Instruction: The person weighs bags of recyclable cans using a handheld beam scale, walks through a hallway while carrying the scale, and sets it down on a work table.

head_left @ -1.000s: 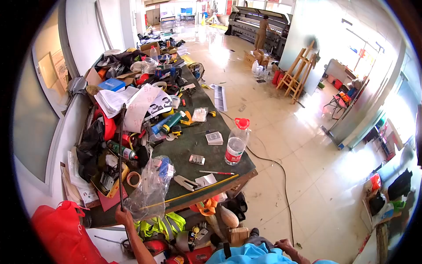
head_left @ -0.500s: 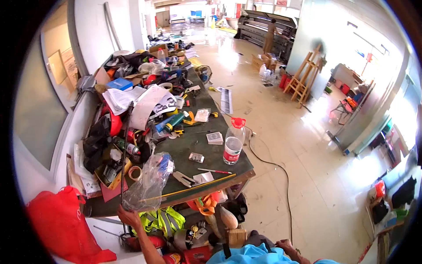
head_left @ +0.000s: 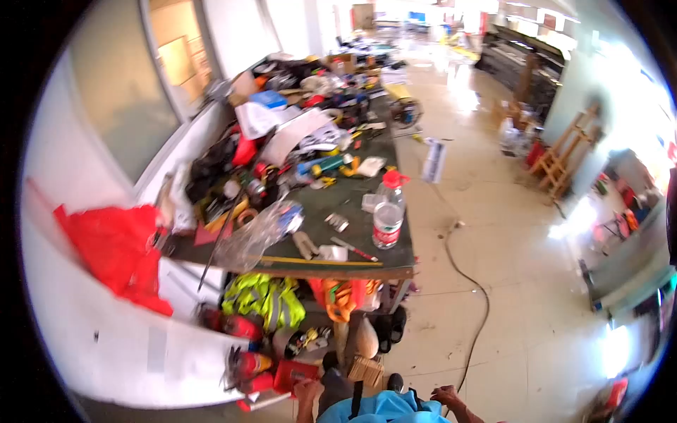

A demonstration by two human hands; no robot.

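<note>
Low in the head view, my left hand (head_left: pixel 307 389) hangs beside my leg, near a red box (head_left: pixel 295 376) on the floor; its fingers look curled, but blur hides whether they hold anything. My right hand (head_left: pixel 446 395) is at the right of my blue top, over the floor, fingers loosely bent and apart, holding nothing. A thin dark rod (head_left: pixel 217 250) leans against the near left edge of the cluttered table (head_left: pixel 331 211), touched by neither hand. On the tabletop are a red-capped bottle (head_left: pixel 388 215) and a clear plastic bag (head_left: pixel 248 240).
Red extinguishers (head_left: pixel 250 363), a yellow vest (head_left: pixel 264 299) and dark shoes (head_left: pixel 390 330) lie under or beside the table. A cable (head_left: pixel 483 289) crosses the floor. A red bag (head_left: pixel 123 250) hangs at left; a wooden easel (head_left: pixel 566 155) and a blurred person (head_left: pixel 525 77) are at right.
My left hand has let go of the rod and moved down and right to my side. The view has turned left, and the rod now leans at a slant.
</note>
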